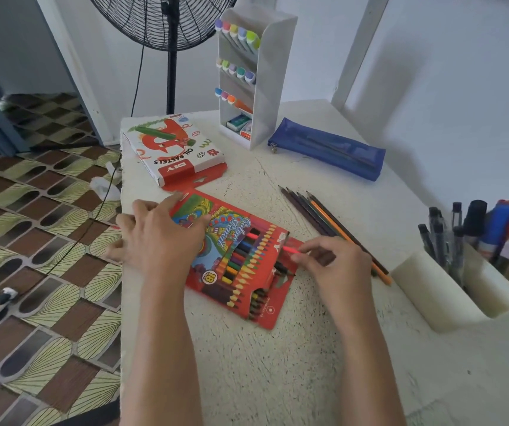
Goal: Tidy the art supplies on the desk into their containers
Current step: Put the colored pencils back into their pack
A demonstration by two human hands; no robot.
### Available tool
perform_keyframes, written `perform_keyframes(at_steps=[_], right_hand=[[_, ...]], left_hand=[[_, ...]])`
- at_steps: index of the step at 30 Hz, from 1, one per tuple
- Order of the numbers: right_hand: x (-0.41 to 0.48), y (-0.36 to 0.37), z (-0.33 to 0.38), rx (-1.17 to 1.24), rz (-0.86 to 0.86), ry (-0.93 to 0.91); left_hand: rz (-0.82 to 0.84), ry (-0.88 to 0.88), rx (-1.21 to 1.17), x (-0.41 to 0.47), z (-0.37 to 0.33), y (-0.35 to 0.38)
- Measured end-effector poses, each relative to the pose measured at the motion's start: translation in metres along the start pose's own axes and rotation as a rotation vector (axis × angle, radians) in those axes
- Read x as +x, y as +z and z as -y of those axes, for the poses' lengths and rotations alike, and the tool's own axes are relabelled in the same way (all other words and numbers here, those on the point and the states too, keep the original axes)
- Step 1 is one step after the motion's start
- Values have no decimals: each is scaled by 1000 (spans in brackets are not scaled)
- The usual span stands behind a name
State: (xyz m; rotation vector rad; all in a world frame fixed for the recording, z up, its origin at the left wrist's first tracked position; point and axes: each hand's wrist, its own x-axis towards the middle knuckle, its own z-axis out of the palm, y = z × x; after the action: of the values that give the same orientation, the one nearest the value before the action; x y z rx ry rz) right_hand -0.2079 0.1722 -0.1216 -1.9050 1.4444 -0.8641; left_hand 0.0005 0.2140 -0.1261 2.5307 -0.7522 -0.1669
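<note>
At the far left, off the edge of the worktop [277,364], patterned floor [32,210] with a black cable [91,217] trailing across it. Behind, a black stand fan [170,23] against the wall. Near the worktop's back left corner, a white and red oil pastels box [174,149], lying flat. Just in front of it, left hand [158,238] with fingers spread and straight, pressing flat on the left end of the red colour pencil box [234,256]. Box flat at the middle of the worktop, flap open at its right end, rows of coloured pencils showing through its window. Farther back, a white tiered rack [256,75] standing upright, pastel-capped markers in its upper slots, small boxes in the lowest. Across the pencil box's right end, a pink pencil [273,242], blurred, pinched between thumb and fingertips of the right hand [330,265]. Just beyond that hand, loose dark pencils [308,210] and one orange one, side by side on the worktop. Behind them, a blue zip pouch [327,147], lying flat. At the right edge, a cream holder [449,290] with pens and markers upright in it.
</note>
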Motion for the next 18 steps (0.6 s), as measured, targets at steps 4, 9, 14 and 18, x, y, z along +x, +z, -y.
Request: perform_keyframes(at_steps=[4, 9, 14, 18], right_hand=[[0, -2, 0, 4, 57, -9], [-1, -5, 4, 55, 153, -30], [0, 3, 6, 81, 60, 7], [1, -3, 1, 46, 23, 39]], left_hand=[[-43, -26, -25, 1, -1, 4], [-48, 29, -38, -2, -7, 7], [16, 88, -97, -4, -13, 9], [67, 92, -114, -4, -11, 7]])
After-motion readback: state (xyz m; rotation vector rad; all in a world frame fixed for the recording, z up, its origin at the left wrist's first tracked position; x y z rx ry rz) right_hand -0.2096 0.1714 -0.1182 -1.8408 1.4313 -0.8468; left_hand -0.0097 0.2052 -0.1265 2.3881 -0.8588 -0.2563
